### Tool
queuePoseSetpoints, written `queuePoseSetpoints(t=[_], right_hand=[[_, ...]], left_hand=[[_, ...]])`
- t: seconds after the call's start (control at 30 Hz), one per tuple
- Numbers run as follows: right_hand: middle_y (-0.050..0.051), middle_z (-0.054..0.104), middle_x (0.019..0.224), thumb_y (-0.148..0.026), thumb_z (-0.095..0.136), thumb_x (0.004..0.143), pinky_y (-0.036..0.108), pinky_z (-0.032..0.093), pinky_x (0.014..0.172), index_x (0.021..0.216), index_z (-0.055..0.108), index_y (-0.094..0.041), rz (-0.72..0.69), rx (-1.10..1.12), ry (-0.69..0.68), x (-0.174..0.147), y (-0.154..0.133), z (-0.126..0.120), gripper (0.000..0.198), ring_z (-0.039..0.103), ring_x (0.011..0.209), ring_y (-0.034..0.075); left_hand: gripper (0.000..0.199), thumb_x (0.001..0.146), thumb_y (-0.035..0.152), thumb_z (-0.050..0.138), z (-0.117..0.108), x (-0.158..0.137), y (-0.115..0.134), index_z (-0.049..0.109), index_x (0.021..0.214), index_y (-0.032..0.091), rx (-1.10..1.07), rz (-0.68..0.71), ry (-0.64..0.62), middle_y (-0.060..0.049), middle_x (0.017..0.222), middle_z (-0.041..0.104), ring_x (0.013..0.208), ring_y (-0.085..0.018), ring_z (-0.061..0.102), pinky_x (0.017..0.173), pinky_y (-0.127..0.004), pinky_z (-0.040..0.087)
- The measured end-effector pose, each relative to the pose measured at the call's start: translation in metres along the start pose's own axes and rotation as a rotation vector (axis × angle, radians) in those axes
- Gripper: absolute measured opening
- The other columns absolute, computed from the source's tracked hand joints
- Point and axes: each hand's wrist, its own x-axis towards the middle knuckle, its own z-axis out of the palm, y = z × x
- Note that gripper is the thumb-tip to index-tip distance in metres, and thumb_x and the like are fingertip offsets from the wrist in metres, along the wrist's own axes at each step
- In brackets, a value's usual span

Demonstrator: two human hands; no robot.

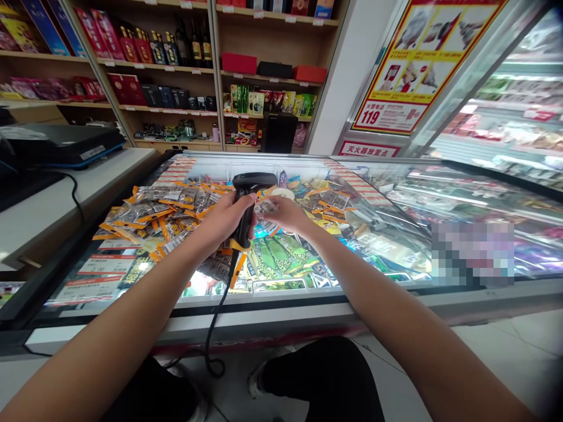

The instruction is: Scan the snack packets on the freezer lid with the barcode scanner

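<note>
My left hand (231, 218) is wrapped round the handle of a black barcode scanner (243, 228), its head pointing to the right and its cable hanging down over the freezer's front edge. Close beside it, my right hand (285, 214) pinches a small clear and orange snack packet (266, 206) just below the scanner head. Many similar packets (149, 208) lie heaped on the freezer's glass top to the left. A smaller group of orange-edged packets (332, 200) lies to the right of my right hand.
Green ice-cream packs (281, 255) show through the glass of the chest freezer (281, 308). Black equipment (65, 143) stands on a counter at the left. Shelves with bottles and boxes (240, 63) rise behind. A glass-fronted cabinet (514, 105) stands at the right.
</note>
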Motion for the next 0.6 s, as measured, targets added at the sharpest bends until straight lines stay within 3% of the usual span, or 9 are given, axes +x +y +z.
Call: queuePoseSetpoints(t=[0.17,0.6], right_hand=[[0.007,0.072,0.104,-0.038,0.075,0.085,0.045,0.052,0.091,0.105,0.062,-0.023,-0.011,0.167,0.296,0.007,0.012,-0.019,0.029,0.067,0.099,0.028],[0.005,0.067,0.097,-0.037,0.074,0.085,0.043,0.052,0.088,0.102,0.054,-0.025,-0.031,0.122,0.415,0.006,0.0,-0.027,0.029,0.064,0.095,0.026]], left_hand=[[0.023,0.096,0.043,0.056,0.011,-0.001,-0.007,0.049,0.088,0.023,-0.084,0.021,0.033,0.003,0.06,0.063,0.041,-0.014,0.059,0.04,-0.025,0.047],[0.03,0.095,0.049,0.057,0.013,0.0,-0.013,0.051,0.085,0.022,-0.097,-0.035,-0.002,0.003,0.062,0.063,0.042,-0.015,0.061,0.04,-0.026,0.047]])
